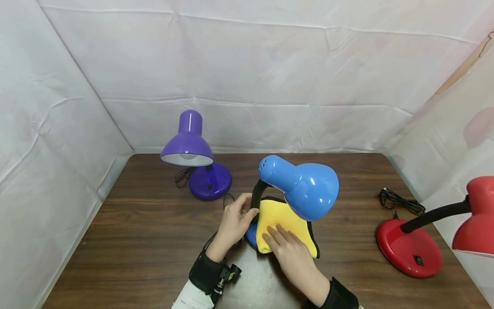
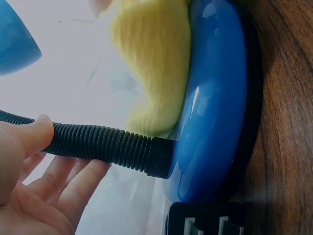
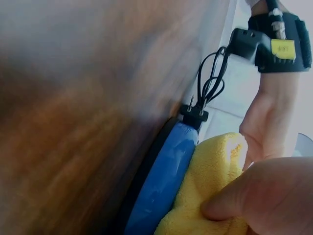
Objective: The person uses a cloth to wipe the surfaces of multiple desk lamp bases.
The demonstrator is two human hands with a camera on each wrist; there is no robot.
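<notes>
**Yellow cloth being pressed onto the blue lamp's base while the neck is steadied**

The left hand (image 1: 235, 219) is curling thumb and fingers round the black ribbed flexible neck (image 2: 98, 144) of the glossy blue desk lamp (image 1: 305, 189), just above where the neck is entering the round blue base (image 2: 215, 98). The right hand (image 1: 291, 253) is lying with straight fingers on the soft yellow microfibre cloth (image 1: 275, 219), pressing it flat against the top of that base. The lamp is standing in the middle of the dark wooden table (image 1: 135, 240), close to the person.

The cloth is looking light, limp and fluffy, so it is likely bunching and sliding easily over the smooth enamel; flat pressure seems a better hold than a pinch. The lamp base is probably the heavy, stiff part, while the neck is bendable and its ridges are giving a sure grip. The shiny shade looks slippery and top-heavy, so the neck near the base seems the safest place to hold.

No containers are showing. A purple desk lamp (image 1: 191, 148) is standing at the back left and a red desk lamp (image 1: 411, 251) at the right, each with a black cord beside it.
</notes>
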